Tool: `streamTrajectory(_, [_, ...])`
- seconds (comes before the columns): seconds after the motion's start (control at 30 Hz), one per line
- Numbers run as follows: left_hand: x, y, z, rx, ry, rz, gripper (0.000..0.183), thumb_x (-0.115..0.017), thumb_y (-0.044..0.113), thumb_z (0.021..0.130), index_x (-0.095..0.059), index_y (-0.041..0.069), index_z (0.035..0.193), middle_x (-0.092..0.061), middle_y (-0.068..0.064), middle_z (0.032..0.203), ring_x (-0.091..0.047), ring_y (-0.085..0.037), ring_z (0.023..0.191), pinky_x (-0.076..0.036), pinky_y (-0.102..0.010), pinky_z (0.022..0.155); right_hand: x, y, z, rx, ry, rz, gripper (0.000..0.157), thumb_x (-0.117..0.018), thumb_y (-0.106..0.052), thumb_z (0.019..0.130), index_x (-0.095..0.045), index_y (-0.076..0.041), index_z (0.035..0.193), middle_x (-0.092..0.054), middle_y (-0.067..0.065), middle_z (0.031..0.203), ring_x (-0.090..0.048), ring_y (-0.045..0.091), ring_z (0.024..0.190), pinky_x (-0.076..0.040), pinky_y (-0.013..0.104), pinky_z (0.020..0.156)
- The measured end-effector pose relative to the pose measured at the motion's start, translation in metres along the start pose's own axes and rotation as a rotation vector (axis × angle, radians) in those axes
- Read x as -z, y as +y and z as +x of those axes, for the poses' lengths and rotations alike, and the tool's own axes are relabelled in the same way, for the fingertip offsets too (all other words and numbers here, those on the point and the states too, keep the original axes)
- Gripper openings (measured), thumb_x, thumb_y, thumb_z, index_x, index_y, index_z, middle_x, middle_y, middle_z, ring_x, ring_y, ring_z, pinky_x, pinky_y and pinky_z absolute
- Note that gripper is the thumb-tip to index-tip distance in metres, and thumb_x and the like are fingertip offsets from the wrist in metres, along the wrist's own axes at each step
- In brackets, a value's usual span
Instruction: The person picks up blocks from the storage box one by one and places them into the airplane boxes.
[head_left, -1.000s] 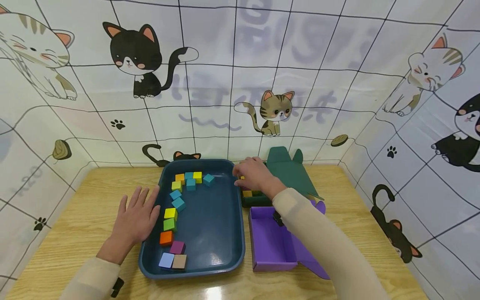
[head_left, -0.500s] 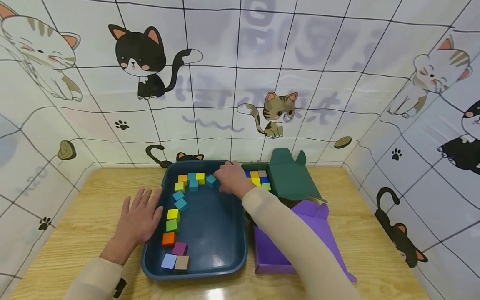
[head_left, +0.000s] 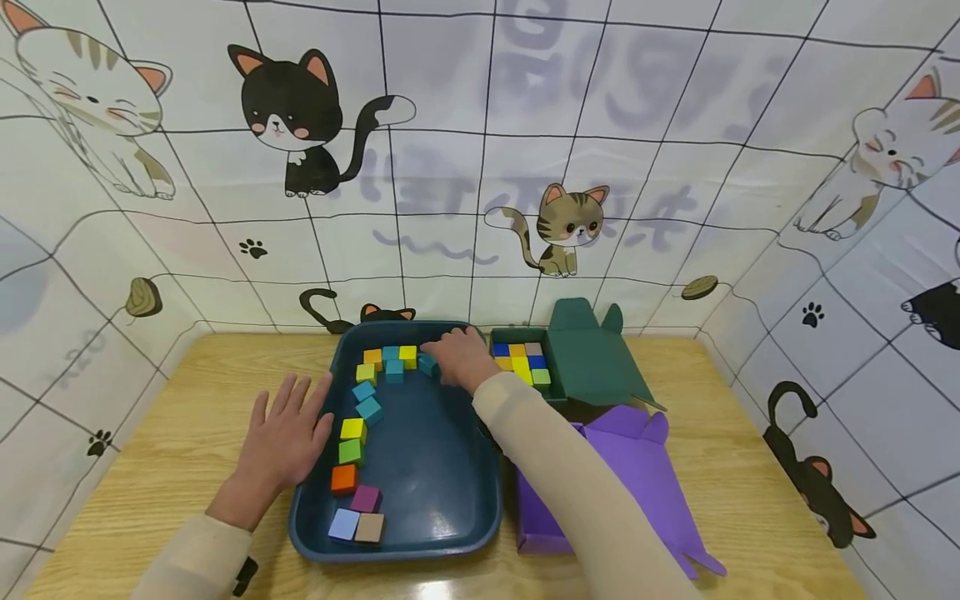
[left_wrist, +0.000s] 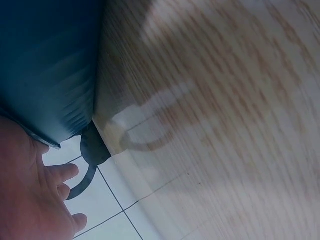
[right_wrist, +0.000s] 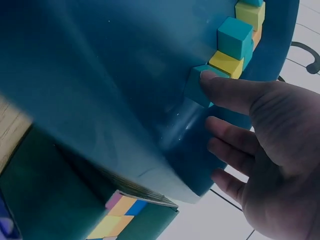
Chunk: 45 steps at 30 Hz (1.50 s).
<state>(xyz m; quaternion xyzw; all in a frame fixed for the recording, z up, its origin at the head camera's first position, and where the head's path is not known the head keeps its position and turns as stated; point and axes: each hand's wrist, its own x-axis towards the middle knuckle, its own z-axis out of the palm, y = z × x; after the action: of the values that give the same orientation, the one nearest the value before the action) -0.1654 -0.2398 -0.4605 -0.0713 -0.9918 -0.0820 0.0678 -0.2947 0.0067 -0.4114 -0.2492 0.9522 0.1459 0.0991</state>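
Note:
My right hand [head_left: 459, 358] reaches over the far right corner of the dark blue tray [head_left: 431, 467]. It pinches a teal cube [right_wrist: 200, 86]; in the right wrist view the thumb lies on the cube's near face, and the other three visible fingers are apart from it. Beside this cube, a yellow cube [head_left: 407, 357] and another teal cube [head_left: 394, 372] belong to a row of several coloured cubes along the tray's far and left sides. Fingers spread, my left hand [head_left: 281, 442] rests at the tray's left rim, holding nothing.
Right of the tray stands an open green box [head_left: 557, 392] with coloured cubes packed inside, its lid [head_left: 600, 358] folded out to the right. Nearer is an open purple box [head_left: 543, 521], partly covered by my right sleeve [head_left: 570, 475]. A cat-print sheet [head_left: 450, 167] backs the wooden table [head_left: 180, 400].
My right hand has moved left from the green box to the teal cube at the tray's far side, which has turned slightly. Cubes in the green box have come into sight. The left hand stays put.

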Motion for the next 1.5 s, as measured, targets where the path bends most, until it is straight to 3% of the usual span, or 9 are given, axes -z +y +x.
streamTrajectory(0.2, [0.0, 0.001, 0.0, 0.003, 0.008, 0.0, 0.058, -0.035, 0.039, 0.096, -0.019, 0.017, 0.147, -0.026, -0.02, 0.148, -0.015, -0.041, 0.137, -0.006, -0.064, 0.108, -0.001, -0.001, -0.001, 0.013, -0.048, 0.041, 0.065, -0.067, -0.036, 0.081, -0.036, -0.035, 0.139, -0.052, -0.006, 0.133, -0.045, 0.02, 0.122, -0.034, 0.041, 0.103])
streamTrajectory(0.57, [-0.001, 0.002, -0.001, 0.007, 0.006, -0.001, 0.058, -0.037, 0.038, 0.096, -0.019, 0.018, 0.147, -0.026, -0.02, 0.148, -0.014, -0.04, 0.138, -0.005, -0.063, 0.108, -0.003, -0.005, 0.004, 0.021, -0.003, 0.056, 0.06, -0.068, -0.034, 0.081, -0.043, -0.033, 0.135, -0.057, -0.006, 0.128, -0.048, 0.021, 0.118, -0.035, 0.042, 0.102])
streamTrajectory(0.87, [-0.001, 0.003, 0.0, 0.012, 0.007, 0.014, 0.06, -0.039, 0.039, 0.095, -0.018, 0.019, 0.147, -0.026, -0.019, 0.148, -0.014, -0.04, 0.138, -0.006, -0.063, 0.109, -0.01, -0.012, 0.006, 0.073, 0.033, 0.065, 0.036, -0.07, -0.037, 0.078, -0.062, -0.03, 0.112, -0.066, -0.011, 0.103, -0.055, 0.011, 0.088, -0.037, 0.032, 0.08])
streamTrajectory(1.0, [0.0, 0.002, -0.001, 0.007, 0.006, 0.012, 0.058, -0.037, 0.038, 0.096, -0.019, 0.018, 0.147, -0.027, -0.02, 0.148, -0.014, -0.041, 0.137, -0.006, -0.063, 0.108, -0.003, -0.01, 0.002, 0.103, 0.079, 0.075, 0.036, -0.069, -0.041, 0.079, -0.062, -0.03, 0.112, -0.065, -0.012, 0.103, -0.055, 0.011, 0.088, -0.037, 0.033, 0.081])
streamTrajectory(1.17, [0.001, -0.001, 0.001, 0.001, -0.001, 0.005, 0.058, -0.035, 0.039, 0.096, -0.018, 0.018, 0.147, -0.026, -0.021, 0.147, -0.013, -0.041, 0.137, -0.006, -0.064, 0.108, 0.021, 0.01, -0.015, 0.133, 0.127, 0.14, 0.037, -0.064, -0.042, 0.082, -0.058, -0.029, 0.116, -0.063, -0.012, 0.106, -0.056, 0.012, 0.094, -0.036, 0.04, 0.096])
streamTrajectory(1.3, [0.0, -0.001, 0.001, -0.007, 0.001, 0.0, 0.058, -0.036, 0.039, 0.096, -0.018, 0.017, 0.147, -0.026, -0.021, 0.147, -0.013, -0.041, 0.136, -0.006, -0.064, 0.107, 0.036, 0.04, -0.034, 0.111, 0.15, 0.141, 0.034, -0.062, -0.042, 0.084, -0.058, -0.029, 0.115, -0.063, -0.01, 0.105, -0.053, 0.013, 0.093, -0.038, 0.041, 0.093])
streamTrajectory(1.5, [0.001, 0.003, 0.0, -0.012, 0.001, -0.009, 0.058, -0.036, 0.038, 0.096, -0.019, 0.016, 0.147, -0.026, -0.022, 0.147, -0.014, -0.041, 0.136, -0.006, -0.064, 0.107, 0.03, 0.092, -0.062, 0.032, 0.143, 0.139, 0.035, -0.064, -0.04, 0.083, -0.061, -0.026, 0.115, -0.065, -0.008, 0.101, -0.056, 0.015, 0.09, -0.039, 0.045, 0.094])
